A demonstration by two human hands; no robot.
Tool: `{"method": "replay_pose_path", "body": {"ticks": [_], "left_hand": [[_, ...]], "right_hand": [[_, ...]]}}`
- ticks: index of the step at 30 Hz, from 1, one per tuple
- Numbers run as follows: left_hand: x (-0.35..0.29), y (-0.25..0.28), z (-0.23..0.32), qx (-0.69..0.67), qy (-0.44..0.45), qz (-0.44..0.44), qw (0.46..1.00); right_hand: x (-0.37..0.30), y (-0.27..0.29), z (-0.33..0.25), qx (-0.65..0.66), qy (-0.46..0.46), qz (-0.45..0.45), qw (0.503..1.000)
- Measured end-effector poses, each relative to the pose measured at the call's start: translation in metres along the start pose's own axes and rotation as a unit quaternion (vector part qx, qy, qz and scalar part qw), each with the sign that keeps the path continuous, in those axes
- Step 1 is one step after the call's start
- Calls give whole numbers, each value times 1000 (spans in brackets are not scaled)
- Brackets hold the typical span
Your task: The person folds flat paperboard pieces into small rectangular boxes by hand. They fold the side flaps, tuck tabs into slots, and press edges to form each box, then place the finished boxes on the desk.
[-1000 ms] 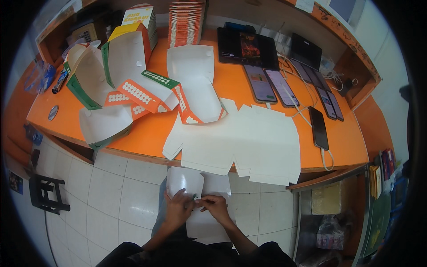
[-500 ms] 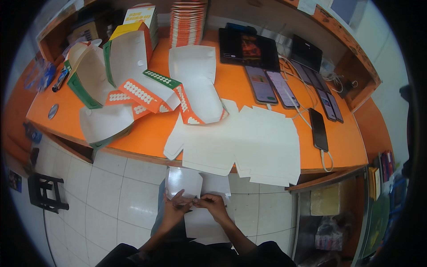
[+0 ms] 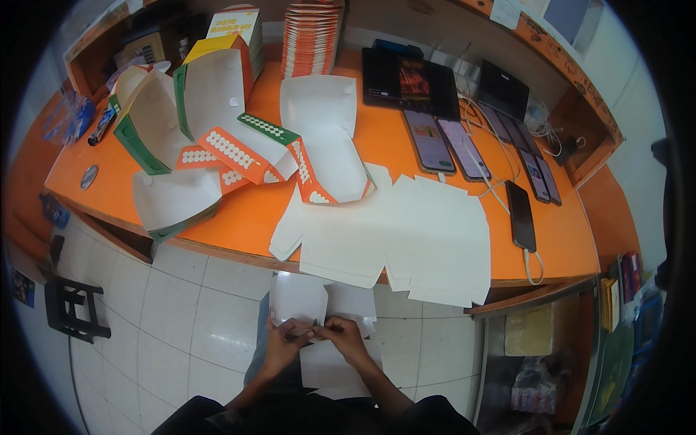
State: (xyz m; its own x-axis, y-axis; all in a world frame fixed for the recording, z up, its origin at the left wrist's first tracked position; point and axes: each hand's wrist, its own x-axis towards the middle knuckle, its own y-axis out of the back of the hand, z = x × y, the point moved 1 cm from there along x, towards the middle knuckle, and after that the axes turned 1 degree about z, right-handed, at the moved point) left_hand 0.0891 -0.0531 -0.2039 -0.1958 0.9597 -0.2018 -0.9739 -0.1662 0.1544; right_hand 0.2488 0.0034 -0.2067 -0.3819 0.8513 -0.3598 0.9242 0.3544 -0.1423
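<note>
Yellow lettering on a white carton (image 3: pixel 233 26), tiny unreadable text on a black tablet (image 3: pixel 412 81)

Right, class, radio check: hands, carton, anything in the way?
Left hand and right hand close together on white carton. Carton open, pale side showing. Hands partly hide contact.

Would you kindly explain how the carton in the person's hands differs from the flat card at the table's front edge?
The carton appears partly folded, while the flat card lies spread out. The left hand and right hand grip the carton over the lap; no hand touches the flat card, which overhangs the orange table. Both show plain whitish faces.
</note>
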Motion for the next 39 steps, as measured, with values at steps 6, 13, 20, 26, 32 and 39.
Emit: {"method": "replay_pose_path", "body": {"ticks": [6, 13, 20, 26, 32, 39], "left_hand": [[-1, 0, 2, -21, 7, -10, 1000], [-2, 9, 11, -133, 51, -35, 989], [-7, 13, 21, -122, 61, -33, 990], [-11, 19, 16, -139, 86, -31, 986], [-15, 17, 17, -219, 141, -25, 965], [-20, 21, 27, -212, 148, -75, 963]], "right_hand": [[-1, 4, -8, 50, -40, -50, 997], [-12, 9, -24, 104, -47, -141, 983], [-3, 4, -11, 64, -40, -121, 990], [2, -6, -1, 93, -31, -117, 988], [8, -11, 2, 109, -21, -103, 988], [9, -12, 6, 159, -67, -149, 974]]}}
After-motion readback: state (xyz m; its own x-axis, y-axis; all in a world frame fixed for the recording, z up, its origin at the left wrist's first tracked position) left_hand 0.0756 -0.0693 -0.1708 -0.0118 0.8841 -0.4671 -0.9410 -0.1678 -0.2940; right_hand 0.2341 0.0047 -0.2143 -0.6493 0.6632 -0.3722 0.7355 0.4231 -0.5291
